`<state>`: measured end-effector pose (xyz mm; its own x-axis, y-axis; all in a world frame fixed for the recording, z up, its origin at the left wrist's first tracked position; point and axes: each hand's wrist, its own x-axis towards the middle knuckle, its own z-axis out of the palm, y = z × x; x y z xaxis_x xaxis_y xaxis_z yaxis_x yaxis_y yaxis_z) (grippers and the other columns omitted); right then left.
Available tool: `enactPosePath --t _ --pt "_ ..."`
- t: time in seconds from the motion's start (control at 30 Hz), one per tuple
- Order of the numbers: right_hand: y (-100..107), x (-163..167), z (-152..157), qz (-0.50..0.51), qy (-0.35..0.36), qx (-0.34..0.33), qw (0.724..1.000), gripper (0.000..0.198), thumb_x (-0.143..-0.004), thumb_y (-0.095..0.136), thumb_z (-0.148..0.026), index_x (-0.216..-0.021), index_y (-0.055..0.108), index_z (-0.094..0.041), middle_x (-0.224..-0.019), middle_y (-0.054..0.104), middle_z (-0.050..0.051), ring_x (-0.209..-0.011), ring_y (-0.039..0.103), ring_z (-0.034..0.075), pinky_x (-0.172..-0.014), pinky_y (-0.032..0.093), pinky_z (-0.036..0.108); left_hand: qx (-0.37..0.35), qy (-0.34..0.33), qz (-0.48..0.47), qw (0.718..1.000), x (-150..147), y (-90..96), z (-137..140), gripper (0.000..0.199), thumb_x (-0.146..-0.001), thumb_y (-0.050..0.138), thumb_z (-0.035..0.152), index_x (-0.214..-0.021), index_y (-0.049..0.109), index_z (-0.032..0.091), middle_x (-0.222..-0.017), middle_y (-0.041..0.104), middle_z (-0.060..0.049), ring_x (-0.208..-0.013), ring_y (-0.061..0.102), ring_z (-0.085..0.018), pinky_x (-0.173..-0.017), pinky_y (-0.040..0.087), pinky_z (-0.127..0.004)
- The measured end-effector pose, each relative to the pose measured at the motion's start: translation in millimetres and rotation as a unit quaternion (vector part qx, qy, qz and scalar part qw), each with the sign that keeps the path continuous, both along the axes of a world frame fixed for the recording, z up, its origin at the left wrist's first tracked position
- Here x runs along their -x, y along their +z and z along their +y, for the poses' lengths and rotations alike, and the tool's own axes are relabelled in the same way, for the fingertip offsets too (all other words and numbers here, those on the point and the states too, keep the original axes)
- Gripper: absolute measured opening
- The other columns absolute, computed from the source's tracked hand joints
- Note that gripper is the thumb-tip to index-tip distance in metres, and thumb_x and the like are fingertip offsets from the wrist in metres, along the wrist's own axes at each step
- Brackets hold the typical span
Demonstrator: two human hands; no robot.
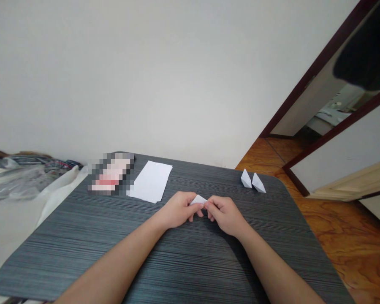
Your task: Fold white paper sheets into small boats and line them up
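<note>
The left hand (pixel 181 210) pinches the small folded paper (pixel 198 199) between thumb and fingers, and the right hand (pixel 225 214) grips its right corner; its peak shows on the far side, between both hands. White sheets (pixel 151 181) lie farther left on the dark table (pixel 183 261).

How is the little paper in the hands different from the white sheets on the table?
The little paper is smaller than the white sheets. The little paper shows a pointed top; the white sheets look rectangular. The left hand and right hand hold the little paper; the white sheets lie flat on the table. Both are white.
</note>
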<state>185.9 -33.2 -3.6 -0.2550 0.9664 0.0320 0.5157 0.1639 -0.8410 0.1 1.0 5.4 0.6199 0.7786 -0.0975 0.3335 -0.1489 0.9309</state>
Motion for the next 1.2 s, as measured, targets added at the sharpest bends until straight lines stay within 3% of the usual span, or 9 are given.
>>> enactPosePath --t 0.1,0.23,0.43,1.0,1.2 --pt "-1.7 -2.6 0.4 0.019 -0.009 0.013 1.000 0.028 -0.089 0.044 -0.027 -0.065 0.054 -0.017 -0.054 0.057 -0.001 -0.048 0.054 0.010 -0.049 0.041 0.020 0.022 0.006 -0.023 0.999 -0.7 -2.6 1.7 0.031 -0.085 0.045 0.038 -0.079 0.063 0.013 -0.060 0.062 -0.001 -0.047 0.053 -0.009 -0.048 0.039 -0.019" --pt "-2.5 -2.9 0.4 0.031 -0.012 0.023 0.999 0.027 -0.088 0.045 -0.027 -0.065 0.055 -0.017 -0.053 0.057 -0.001 -0.048 0.054 0.010 -0.050 0.041 0.020 0.068 0.001 -0.050 0.996 -1.1 -7.8 3.4 0.030 -0.087 0.042 0.037 -0.082 0.060 0.013 -0.079 0.068 -0.005 -0.044 0.054 -0.008 -0.043 0.038 -0.019" --pt "-1.8 -4.0 0.6 0.045 -0.028 0.022 0.998 0.030 -0.088 0.045 -0.029 -0.063 0.054 -0.017 -0.053 0.056 -0.001 -0.048 0.053 0.010 -0.051 0.041 0.021 0.080 0.011 -0.083 0.993 0.8 -10.3 3.9 0.029 -0.087 0.043 0.039 -0.087 0.057 0.013 -0.086 0.069 -0.007 -0.049 0.058 -0.008 -0.045 0.040 -0.019" --pt "-3.7 -4.4 2.9 0.089 -0.045 0.052 0.994 0.028 -0.088 0.046 -0.032 -0.066 0.054 -0.017 -0.055 0.057 -0.001 -0.047 0.053 0.010 -0.049 0.041 0.021 0.122 0.033 -0.108 0.986 1.7 -9.6 5.1 0.033 -0.087 0.043 0.043 -0.087 0.054 0.012 -0.077 0.068 -0.009 -0.046 0.058 -0.009 -0.043 0.039 -0.019" --pt "-4.2 -6.0 2.3 0.091 -0.034 0.059 0.993 0.026 -0.088 0.046 -0.032 -0.068 0.055 -0.017 -0.054 0.056 -0.002 -0.047 0.052 0.010 -0.049 0.041 0.020 0.121 0.001 -0.110 0.987 0.8 -7.2 4.1 0.031 -0.087 0.043 0.040 -0.091 0.055 0.012 -0.072 0.067 -0.007 -0.049 0.057 -0.010 -0.046 0.041 -0.020"
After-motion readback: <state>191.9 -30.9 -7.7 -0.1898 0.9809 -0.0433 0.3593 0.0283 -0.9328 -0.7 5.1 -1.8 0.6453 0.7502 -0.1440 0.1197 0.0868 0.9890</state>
